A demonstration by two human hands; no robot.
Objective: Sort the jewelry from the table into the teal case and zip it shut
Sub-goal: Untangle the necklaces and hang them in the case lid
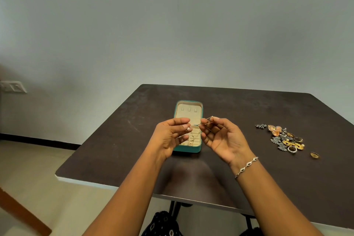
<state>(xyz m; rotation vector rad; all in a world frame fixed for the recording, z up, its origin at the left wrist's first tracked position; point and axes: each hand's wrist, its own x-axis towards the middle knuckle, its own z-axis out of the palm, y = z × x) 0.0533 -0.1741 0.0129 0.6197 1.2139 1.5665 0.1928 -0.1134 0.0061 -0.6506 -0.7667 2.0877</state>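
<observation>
The teal case point(198, 148) lies open at the middle of the dark table point(249, 113), its beige lid propped up at the back and some small pieces in its lower tray. Both hands hover just above the case, palms toward me. My right hand point(222, 138) pinches a thin gold chain point(205, 123) between thumb and fingers. My left hand point(170, 136) has curled fingers, and a small pale bead point(188, 128) shows at its fingertips. Whether the chain reaches that bead is too fine to tell.
A heap of loose jewelry point(285, 138) in gold, silver and orange lies on the right of the table, with a single gold ring point(315, 155) a little nearer me. A silver bracelet point(247, 166) is on my right wrist. A wall socket point(13, 86) is far left.
</observation>
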